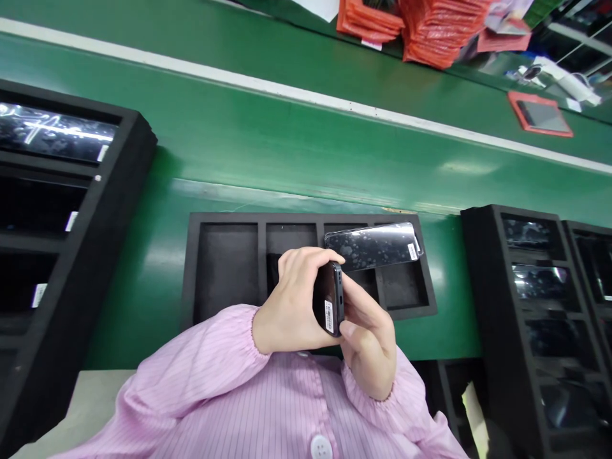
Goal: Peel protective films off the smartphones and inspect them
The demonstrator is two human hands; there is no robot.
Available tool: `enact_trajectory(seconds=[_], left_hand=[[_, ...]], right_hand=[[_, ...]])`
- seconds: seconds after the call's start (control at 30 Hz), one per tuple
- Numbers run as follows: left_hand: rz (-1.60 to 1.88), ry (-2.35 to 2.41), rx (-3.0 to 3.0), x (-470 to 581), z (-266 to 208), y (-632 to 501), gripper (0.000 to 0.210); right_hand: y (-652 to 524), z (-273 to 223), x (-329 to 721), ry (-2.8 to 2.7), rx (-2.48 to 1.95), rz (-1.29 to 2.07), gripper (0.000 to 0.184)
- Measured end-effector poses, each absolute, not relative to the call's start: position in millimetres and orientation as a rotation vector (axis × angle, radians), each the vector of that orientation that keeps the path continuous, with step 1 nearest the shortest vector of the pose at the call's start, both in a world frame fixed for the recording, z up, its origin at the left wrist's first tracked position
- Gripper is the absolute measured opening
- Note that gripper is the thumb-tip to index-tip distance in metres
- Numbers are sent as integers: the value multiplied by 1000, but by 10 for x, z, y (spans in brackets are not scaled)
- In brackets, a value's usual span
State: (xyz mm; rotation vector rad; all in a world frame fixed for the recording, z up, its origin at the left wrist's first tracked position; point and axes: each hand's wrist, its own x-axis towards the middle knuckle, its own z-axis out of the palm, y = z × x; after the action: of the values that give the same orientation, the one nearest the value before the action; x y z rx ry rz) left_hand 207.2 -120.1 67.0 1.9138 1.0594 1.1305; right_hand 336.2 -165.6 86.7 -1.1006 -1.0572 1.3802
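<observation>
A black smartphone (329, 296) stands on edge between both hands, its bottom end with the port facing up toward me and a white barcode label near one corner. My left hand (294, 306) wraps around one side of it, fingers over the top. On the other side my right hand (370, 338) grips it, thumb at the lower corner. Beneath the hands lies a black foam tray (308, 218) with several compartments. Another phone (373, 247), its screen under bubbly film with a white label, rests at a slant across the tray's right compartments.
Stacked black foam trays (119, 166) with labelled phones stand at left. More phone-filled trays (497, 306) are at right. Across the green bench (268, 140) run a pale strip (287, 89), orange-red packet stacks (442, 29) and a red-framed device (540, 115) at the back.
</observation>
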Motion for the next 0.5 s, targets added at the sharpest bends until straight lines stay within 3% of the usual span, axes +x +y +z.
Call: enact_trajectory(seconds=[0.5], left_hand=[[1216, 1053, 1948, 2132, 663, -1244, 55]], right_hand=[[-1705, 810, 3405, -1120, -1145, 1290, 49]])
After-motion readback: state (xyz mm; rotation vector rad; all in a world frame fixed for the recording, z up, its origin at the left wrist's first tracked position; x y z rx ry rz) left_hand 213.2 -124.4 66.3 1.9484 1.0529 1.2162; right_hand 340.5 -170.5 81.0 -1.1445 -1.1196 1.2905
